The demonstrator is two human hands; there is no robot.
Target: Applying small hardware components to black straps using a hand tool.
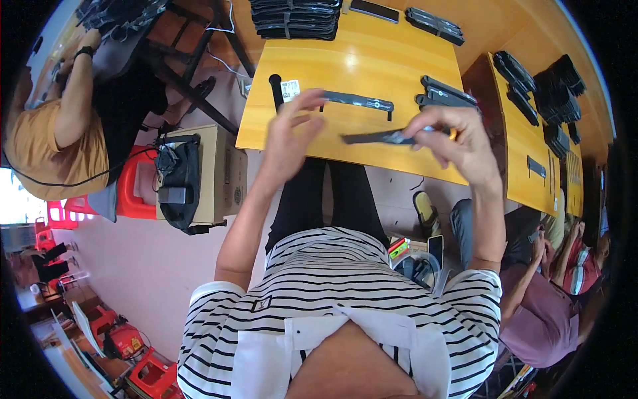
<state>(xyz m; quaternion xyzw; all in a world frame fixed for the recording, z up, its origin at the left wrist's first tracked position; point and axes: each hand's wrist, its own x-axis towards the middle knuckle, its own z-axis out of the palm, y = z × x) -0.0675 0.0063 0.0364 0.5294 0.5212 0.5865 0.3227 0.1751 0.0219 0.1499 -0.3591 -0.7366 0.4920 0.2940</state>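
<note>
My right hand [458, 139] is closed around one end of a dark flat strip [369, 138], held above the table's front edge. Its free end points left. Something small and yellow shows by the fingers of that hand, too little of it to name. My left hand [290, 136] is raised to the left of the strip, slightly blurred, its fingers apart and nothing visible in them. Beyond the hands, a black strip [359, 101] with a shiny face lies across the yellow table [399, 60]. A white label [290, 90] and a black strap [277, 93] lie by the left fingers.
Banded black stacks [296, 20] and a bundle [435, 26] sit at the table's far side, near a phone [374, 10]. More black strips [445, 94] lie at right. A cardboard box [222, 173] stands left on the floor. Other people work on both sides.
</note>
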